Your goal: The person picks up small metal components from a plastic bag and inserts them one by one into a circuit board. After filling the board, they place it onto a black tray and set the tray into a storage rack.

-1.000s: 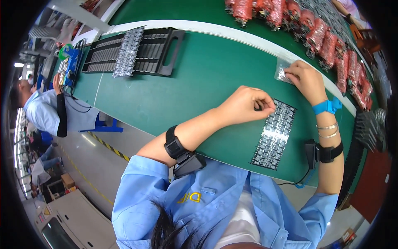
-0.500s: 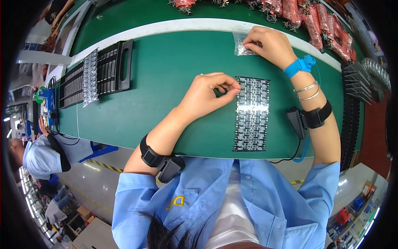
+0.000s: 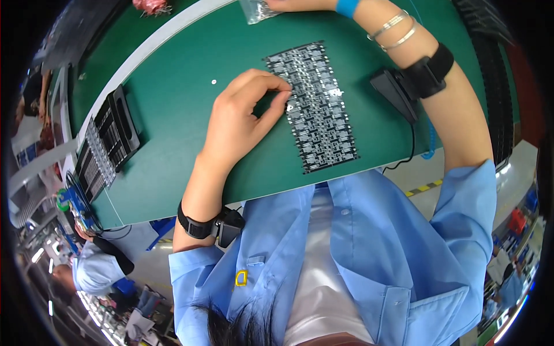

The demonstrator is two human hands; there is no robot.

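My left hand (image 3: 245,112) is closed, thumb and forefinger pinched at the left edge of a long panel of small circuit boards (image 3: 314,109). What the fingertips hold, if anything, is too small to make out. Just below them a small white round piece (image 3: 290,108) lies at the panel's edge. My right hand (image 3: 300,4) is partly cut off by the upper edge of the view. Its visible fingers are together at a clear plastic bag (image 3: 258,11) of small shiny parts; whatever is between them is hidden.
A small white ring (image 3: 214,82) lies on the green table (image 3: 179,115). At the left stands a black slotted rack (image 3: 118,132) with another board panel (image 3: 99,151) across it. A red-wrapped bundle (image 3: 152,6) is at the far edge. A co-worker (image 3: 101,268) sits at the lower left.
The view has turned, so table and panel appear tilted and farther left. My left hand stays by the panel's left edge, slightly nearer me along it. My right hand remains at the bag.
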